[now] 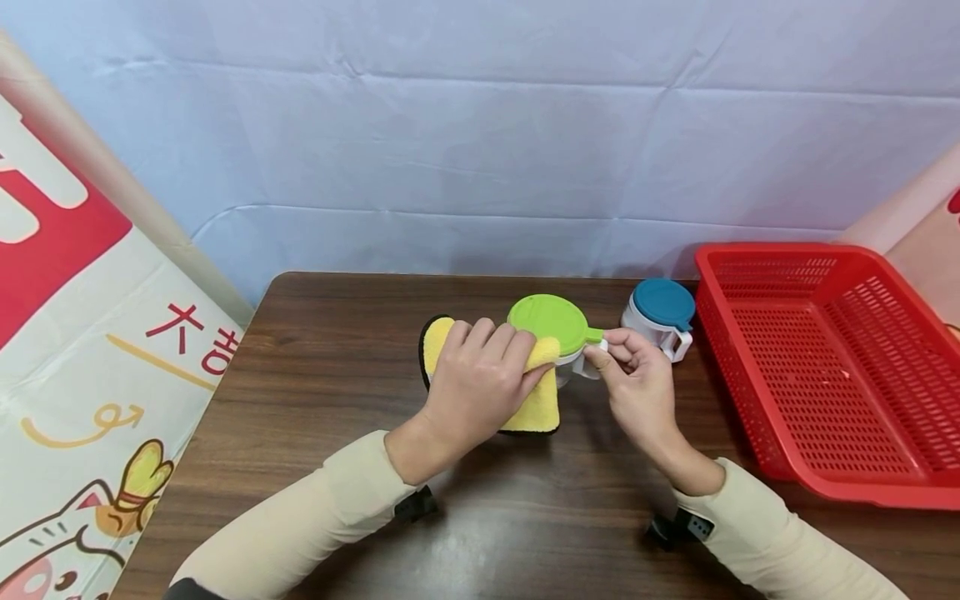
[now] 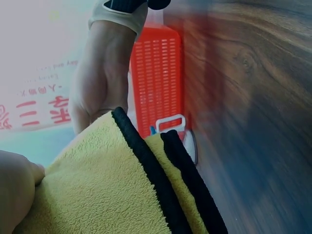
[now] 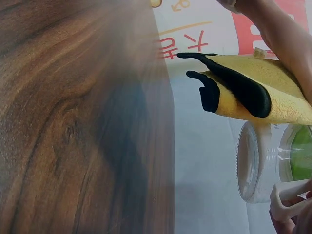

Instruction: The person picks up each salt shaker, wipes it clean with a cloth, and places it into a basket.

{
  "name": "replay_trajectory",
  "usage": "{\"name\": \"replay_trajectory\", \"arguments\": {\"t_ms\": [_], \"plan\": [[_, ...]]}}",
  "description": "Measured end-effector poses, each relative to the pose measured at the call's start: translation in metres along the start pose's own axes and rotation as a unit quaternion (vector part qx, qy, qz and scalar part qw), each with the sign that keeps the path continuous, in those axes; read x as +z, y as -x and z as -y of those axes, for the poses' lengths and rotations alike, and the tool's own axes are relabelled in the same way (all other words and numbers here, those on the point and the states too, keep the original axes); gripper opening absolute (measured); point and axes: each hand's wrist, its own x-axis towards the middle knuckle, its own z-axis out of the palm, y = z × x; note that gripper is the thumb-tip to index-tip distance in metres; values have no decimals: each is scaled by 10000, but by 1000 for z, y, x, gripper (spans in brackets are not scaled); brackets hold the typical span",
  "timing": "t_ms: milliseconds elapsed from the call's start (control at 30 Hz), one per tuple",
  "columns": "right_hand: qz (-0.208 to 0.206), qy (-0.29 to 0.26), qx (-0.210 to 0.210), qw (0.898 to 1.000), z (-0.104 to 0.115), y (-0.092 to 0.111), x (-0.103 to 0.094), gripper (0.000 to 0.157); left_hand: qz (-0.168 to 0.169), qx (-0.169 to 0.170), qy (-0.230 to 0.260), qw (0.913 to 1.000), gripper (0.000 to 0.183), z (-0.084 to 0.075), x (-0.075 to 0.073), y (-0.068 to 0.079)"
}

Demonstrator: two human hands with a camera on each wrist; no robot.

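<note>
Green-lidded jar (image 1: 546, 317) is held up over the far part of the surface (image 1: 360, 358), roughly mid-frame in the head view. Right wrist cam has its round base off the wood. Anyone make out what's in it?

Nah, not for sure. The body's see-through, but the cloth and fingers block a good bit of it. The other one, the blue-lidded jar (image 1: 662, 304), stands just right of it with its handle pointing toward the near right. Lid's on, so I can't tell what's inside that one either.

And the big red basket (image 1: 885, 493) by it? Slotted floor, holes in the walls, right?

Yep, sitting along the right side of the surface, blue-lidded jar close to its far left corner. The surface itself is dark brown wood grain. Behind it there's a creased pale blue sheet (image 1: 465, 150), and off to the left a printed banner (image 1: 75, 333) with red characters and a cartoon cat.

What about the hands?

Right hand (image 1: 641, 379) is pinching the jar's white handle (image 1: 588, 365) between thumb and fingers. Left hand (image 1: 483, 375) has its fingers curled over a folded yellow cloth (image 1: 540, 404) with black edging, held up beside the jar.
</note>
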Motion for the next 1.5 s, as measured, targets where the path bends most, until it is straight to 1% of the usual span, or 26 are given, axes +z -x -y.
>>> {"name": "replay_trajectory", "arguments": {"t_ms": [267, 433, 567, 700, 833, 1000, 1167, 1267, 1500], "plan": [[-35, 19, -72, 10000, 2, 0, -4, 13, -57, -6, 101, 9999, 40, 7, 0, 3], [-29, -33, -142, 9999, 2, 0, -6, 15, -12, -42, 130, 9999, 40, 11, 0, 5], [-55, -37, -119, 9999, 3, 0, -7, 16, 19, -91, 131, 9999, 38, 14, 0, 6], [-59, -154, -83, 9998, 3, -1, -9, 14, 83, -129, 180, 9997, 36, 17, 1, 8], [-9, -299, -94, 9995, 4, 0, -10, 14, 183, -97, 214, 9996, 35, 19, 2, 10], [65, -344, -112, 9993, 5, 1, -12, 15, 306, -74, 199, 9993, 34, 21, 3, 10], [106, -371, -148, 9991, 5, 0, -14, 14, 347, -156, 201, 9991, 30, 22, 4, 10], [139, -398, -191, 9989, 5, 0, -16, 14, 387, -193, 232, 9988, 31, 23, 5, 10], [230, -332, -357, 9985, 5, 0, -20, 16, 517, -343, 405, 9972, 29, 26, 7, 9]]}}
